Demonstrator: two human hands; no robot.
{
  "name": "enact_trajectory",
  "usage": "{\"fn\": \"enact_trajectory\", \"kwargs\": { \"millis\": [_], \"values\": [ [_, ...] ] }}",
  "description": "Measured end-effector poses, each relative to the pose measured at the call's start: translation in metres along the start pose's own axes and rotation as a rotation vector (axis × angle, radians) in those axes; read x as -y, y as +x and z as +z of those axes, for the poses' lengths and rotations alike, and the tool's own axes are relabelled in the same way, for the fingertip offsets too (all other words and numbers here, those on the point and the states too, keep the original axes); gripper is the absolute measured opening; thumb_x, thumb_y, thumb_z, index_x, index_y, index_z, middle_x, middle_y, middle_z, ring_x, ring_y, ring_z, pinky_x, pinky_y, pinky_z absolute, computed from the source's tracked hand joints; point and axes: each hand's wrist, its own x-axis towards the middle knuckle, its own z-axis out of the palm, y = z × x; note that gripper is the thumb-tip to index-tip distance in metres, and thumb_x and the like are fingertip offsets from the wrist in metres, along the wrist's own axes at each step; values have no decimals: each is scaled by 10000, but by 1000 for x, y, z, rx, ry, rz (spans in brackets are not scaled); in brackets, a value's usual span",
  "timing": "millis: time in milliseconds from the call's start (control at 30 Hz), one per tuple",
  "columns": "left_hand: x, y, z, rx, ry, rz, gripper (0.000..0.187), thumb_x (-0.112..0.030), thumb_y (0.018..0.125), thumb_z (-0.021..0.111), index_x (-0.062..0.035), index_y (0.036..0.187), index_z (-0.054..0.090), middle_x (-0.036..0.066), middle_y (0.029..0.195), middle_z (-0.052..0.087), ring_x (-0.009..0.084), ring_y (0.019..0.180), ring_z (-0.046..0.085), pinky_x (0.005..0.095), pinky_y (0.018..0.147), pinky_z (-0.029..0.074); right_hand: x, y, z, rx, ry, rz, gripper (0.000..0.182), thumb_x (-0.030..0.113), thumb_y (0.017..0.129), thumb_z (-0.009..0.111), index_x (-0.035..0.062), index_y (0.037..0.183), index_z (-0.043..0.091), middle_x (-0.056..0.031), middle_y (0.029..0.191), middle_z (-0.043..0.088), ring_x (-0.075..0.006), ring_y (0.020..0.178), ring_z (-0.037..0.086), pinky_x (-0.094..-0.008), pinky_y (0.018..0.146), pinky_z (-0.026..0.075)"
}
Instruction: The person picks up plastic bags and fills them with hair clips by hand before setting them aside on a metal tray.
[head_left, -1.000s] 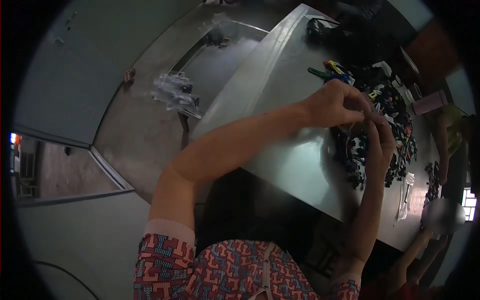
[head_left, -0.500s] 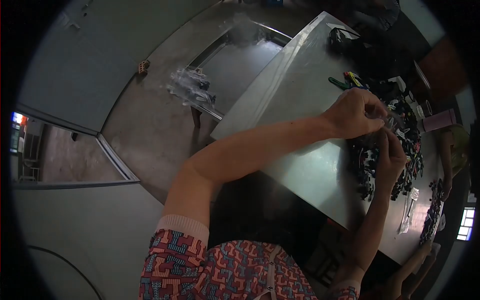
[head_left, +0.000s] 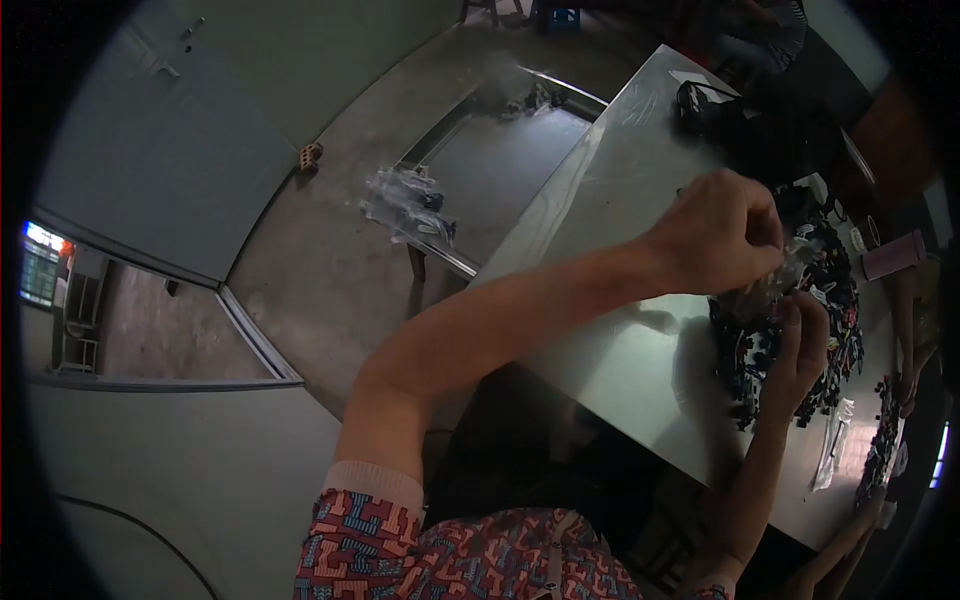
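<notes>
The left hand (head_left: pixel 720 240) is pinching the top of a small clear plastic bag (head_left: pixel 775 285), and the right hand (head_left: pixel 800 345) is closing on it from below, just above the pile of small dark parts (head_left: pixel 790 330) (colours hard to tell in this light). A slack pinch is risking parts spilling across the metal table (head_left: pixel 610 200). A pink cup (head_left: pixel 890 257) is standing beyond the hands.

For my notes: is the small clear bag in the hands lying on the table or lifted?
Lifted: the left hand pinches the clear bag above the table; its contents cannot be told.
</notes>
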Motion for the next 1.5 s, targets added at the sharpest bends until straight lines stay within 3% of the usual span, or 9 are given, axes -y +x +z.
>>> {"fn": "enact_trajectory", "kwargs": {
  "millis": [67, 233, 500, 767, 1000, 1200, 1300, 1333, 1500],
  "values": [
    [-13, 0, -35, -131, 20, -24, 142, -116, 733, 750, 7, 795, 717, 118, 751, 722, 158, 701, 704, 292, 678, 559, -4, 0, -8, 10, -4, 25, 162, 82, 1019, 533, -3, 1133, 610, -37, 1053, 630, -105, 974, 589, -251, 902, 462],
    [21, -19, -149, -426, 283, -53, 128, -116, 834, 744, -14, 905, 712, 56, 843, 717, 96, 758, 659, 251, 697, 532, -5, -4, -11, 137, -77, 5, 156, 18, 1005, 505, -21, 1111, 614, -38, 1057, 595, -96, 953, 569, -229, 889, 442],
    [170, -89, -269, -751, 332, -441, 166, -95, 808, 732, 6, 935, 695, 64, 858, 724, 128, 756, 661, 286, 710, 533, 1, -5, 5, 260, -207, 1, 151, -70, 927, 518, -3, 1012, 624, -55, 938, 574, -81, 705, 497, -221, 592, 389],
    [318, -140, -331, -1002, 571, -652, 193, -182, 732, 747, -33, 854, 733, 109, 826, 736, 217, 772, 708, 344, 731, 544, 0, -7, 8, 275, -308, 44, 166, -92, 884, 530, 1, 980, 629, -69, 899, 591, -108, 694, 507, -231, 602, 382],
    [316, -134, -329, -1001, 945, -689, 216, -221, 749, 749, -46, 867, 701, 141, 884, 734, 320, 833, 711, 408, 763, 548, -1, -5, 10, 337, -360, 7, 175, -106, 853, 538, 1, 957, 629, -106, 903, 615, -190, 808, 564, -273, 714, 429],
    [312, -148, -332, -841, 1251, -769, 403, -202, 762, 735, -56, 1111, 597, 156, 983, 704, 364, 933, 679, 456, 821, 522, 0, -5, 10, 328, -387, 12, 158, -95, 851, 559, -1, 954, 632, -118, 903, 631, -212, 830, 592, -290, 738, 454],
    [310, -160, -339, -769, 1506, -663, 496, -238, 739, 780, -56, 1151, 572, 193, 1107, 622, 378, 1052, 602, 466, 914, 472, 5, -5, 13, 291, -361, 34, 144, -94, 849, 565, -5, 937, 637, -120, 904, 643, -225, 822, 612, -298, 735, 468],
    [310, -164, -336, -784, 1589, -597, 508, -248, 731, 793, -49, 1143, 572, 207, 1157, 587, 383, 1091, 570, 471, 948, 450, 8, 2, 15, 321, -398, -100, 159, -108, 838, 578, -9, 939, 652, -120, 902, 651, -225, 789, 625, -299, 709, 483],
    [291, -155, -337, -753, 1585, -407, 607, -246, 754, 750, -13, 1272, 538, 223, 1269, 534, 407, 1151, 523, 489, 1018, 400, 12, 3, 7, 333, -299, -78, 200, -98, 840, 622, 4, 1002, 679, -98, 898, 630, -166, 751, 623, -251, 619, 479]
  ]
}}
